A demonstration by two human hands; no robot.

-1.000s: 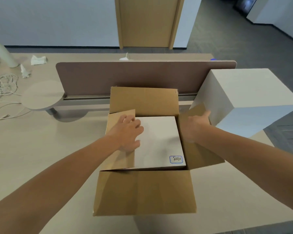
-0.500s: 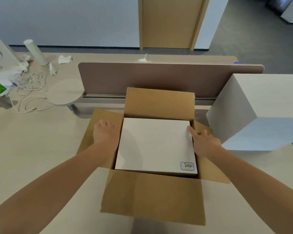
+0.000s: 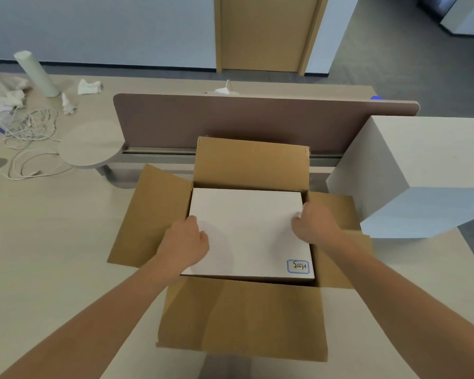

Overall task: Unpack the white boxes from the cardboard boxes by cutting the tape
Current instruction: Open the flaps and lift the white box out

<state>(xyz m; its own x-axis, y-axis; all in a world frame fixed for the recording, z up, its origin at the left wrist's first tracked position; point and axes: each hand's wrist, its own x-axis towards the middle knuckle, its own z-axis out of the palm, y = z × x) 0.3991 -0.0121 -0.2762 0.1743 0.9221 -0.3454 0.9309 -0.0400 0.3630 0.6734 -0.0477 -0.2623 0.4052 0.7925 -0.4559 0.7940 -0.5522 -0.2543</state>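
An open cardboard box [image 3: 241, 318] stands on the desk in front of me, all its flaps folded outward. Inside it lies a white box [image 3: 249, 228] with a small blue-framed label [image 3: 298, 266] at its near right corner. My left hand [image 3: 185, 242] grips the white box's left edge, thumb on top, fingers down the side. On the right edge my right hand [image 3: 314, 224] does the same. A second white box [image 3: 419, 173], larger in view, stands on the desk to the right of the cardboard box.
A brown divider panel [image 3: 257, 119] runs across the desk right behind the cardboard box. At the far left are tangled white cables [image 3: 28, 138], a white cylinder [image 3: 37, 73], crumpled tissues [image 3: 89, 86] and a round raised shelf [image 3: 91, 146]. A wooden door [image 3: 260, 31] is beyond.
Both hands left the side flaps, now folded flat outward, and came onto the left and right edges of the white box, fingers curling down its sides. The camera view shifted left and closer.
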